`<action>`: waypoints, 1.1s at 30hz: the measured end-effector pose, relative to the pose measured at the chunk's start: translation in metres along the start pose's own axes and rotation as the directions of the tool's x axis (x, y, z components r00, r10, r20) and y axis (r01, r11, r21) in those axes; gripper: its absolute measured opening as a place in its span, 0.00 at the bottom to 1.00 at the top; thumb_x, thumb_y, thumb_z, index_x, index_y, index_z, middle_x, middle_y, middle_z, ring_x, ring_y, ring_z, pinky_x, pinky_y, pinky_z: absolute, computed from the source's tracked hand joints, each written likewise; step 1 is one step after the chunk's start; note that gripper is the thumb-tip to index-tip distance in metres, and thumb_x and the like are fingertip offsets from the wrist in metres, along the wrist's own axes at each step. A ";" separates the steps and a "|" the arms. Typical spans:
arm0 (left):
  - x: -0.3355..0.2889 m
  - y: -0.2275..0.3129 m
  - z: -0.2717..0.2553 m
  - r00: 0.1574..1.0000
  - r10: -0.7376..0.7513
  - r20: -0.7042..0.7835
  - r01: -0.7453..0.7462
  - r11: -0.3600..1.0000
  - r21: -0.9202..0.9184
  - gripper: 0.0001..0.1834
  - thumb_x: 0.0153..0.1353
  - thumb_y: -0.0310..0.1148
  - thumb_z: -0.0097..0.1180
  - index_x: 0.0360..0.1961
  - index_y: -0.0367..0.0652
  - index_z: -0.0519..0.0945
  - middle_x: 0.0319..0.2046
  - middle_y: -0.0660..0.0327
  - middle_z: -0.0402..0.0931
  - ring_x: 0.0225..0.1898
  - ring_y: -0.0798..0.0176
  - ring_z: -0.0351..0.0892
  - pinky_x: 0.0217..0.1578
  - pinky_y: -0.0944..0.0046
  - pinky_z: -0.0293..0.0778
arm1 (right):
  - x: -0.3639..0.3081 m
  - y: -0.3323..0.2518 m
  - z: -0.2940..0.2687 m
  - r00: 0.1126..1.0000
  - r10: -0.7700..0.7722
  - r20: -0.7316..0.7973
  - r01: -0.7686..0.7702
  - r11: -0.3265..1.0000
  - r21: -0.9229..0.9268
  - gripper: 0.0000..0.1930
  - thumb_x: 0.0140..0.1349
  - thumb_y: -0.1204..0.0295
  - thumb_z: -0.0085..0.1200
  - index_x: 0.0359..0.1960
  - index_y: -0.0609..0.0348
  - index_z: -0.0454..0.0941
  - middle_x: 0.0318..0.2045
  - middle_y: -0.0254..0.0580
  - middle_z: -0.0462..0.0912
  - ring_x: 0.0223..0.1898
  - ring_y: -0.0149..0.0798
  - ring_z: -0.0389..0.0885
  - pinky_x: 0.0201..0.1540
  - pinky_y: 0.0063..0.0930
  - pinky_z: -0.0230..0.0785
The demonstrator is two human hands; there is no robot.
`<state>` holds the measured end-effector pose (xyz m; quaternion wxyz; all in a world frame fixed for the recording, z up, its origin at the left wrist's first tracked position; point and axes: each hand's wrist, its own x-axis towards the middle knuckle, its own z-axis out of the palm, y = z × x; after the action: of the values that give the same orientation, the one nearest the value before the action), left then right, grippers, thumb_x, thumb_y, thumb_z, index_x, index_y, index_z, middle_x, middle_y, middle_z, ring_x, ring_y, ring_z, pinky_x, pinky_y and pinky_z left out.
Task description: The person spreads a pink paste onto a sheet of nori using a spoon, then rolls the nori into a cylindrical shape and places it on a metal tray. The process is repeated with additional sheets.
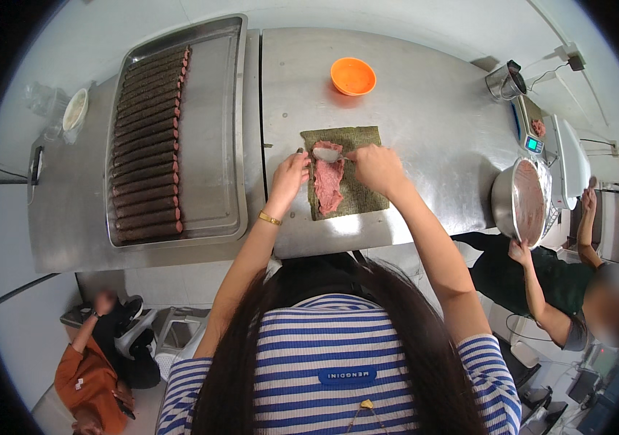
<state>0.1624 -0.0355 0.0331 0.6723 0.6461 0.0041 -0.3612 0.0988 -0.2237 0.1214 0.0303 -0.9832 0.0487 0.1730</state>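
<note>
A dark green seaweed sheet (364, 196) lies flat on the steel table before me. Down its left half runs a strip of pink minced meat (329, 190). My right hand (380, 171) is closed around a spoon (327, 154), whose bowl rests on the meat near the strip's far end. At the sheet's left edge is my left hand (290, 177), fingers extended and slightly bent, with the fingertips at or close to the edge. Whether they touch the sheet is hard to make out.
A metal tray (211, 145) on the left holds several dark seaweed rolls (146, 156) filled with meat. An orange bowl (353, 76) stands beyond the sheet. At right, another person (552, 279) holds a steel bowl (505, 196) beside a scale (528, 130). Someone in orange (92, 373) is at lower left.
</note>
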 end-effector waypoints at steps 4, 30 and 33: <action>0.001 -0.001 -0.001 1.000 0.002 0.002 -0.002 1.000 0.006 0.28 0.73 0.48 0.38 0.59 0.32 0.70 0.54 0.49 0.74 0.50 0.60 0.76 0.53 0.62 0.73 | -0.016 -0.008 0.007 1.000 -0.014 -0.010 0.013 0.999 -0.053 0.19 0.50 0.75 0.51 0.44 0.46 0.84 0.32 0.43 0.83 0.34 0.48 0.84 0.36 0.41 0.77; 0.013 -0.001 0.001 0.998 0.026 -0.054 -0.026 1.000 -0.006 0.28 0.72 0.47 0.40 0.58 0.32 0.70 0.51 0.52 0.76 0.51 0.62 0.76 0.53 0.64 0.71 | 0.035 0.045 0.019 0.869 -0.333 -0.366 0.326 0.942 -0.082 0.13 0.54 0.72 0.52 0.40 0.48 0.85 0.33 0.37 0.83 0.32 0.42 0.84 0.34 0.36 0.76; 0.012 0.003 0.003 0.997 0.028 -0.076 -0.029 1.000 -0.004 0.28 0.72 0.47 0.40 0.58 0.32 0.70 0.51 0.51 0.76 0.52 0.61 0.76 0.54 0.64 0.71 | 0.042 0.046 0.015 0.873 -0.348 -0.343 0.336 0.937 -0.095 0.12 0.55 0.72 0.53 0.38 0.48 0.86 0.32 0.39 0.84 0.32 0.44 0.84 0.34 0.38 0.76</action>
<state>0.1712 -0.0439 0.0301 0.6783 0.6579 0.0214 -0.3266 0.1280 -0.2721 0.0907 0.0353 -0.9915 -0.1241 -0.0141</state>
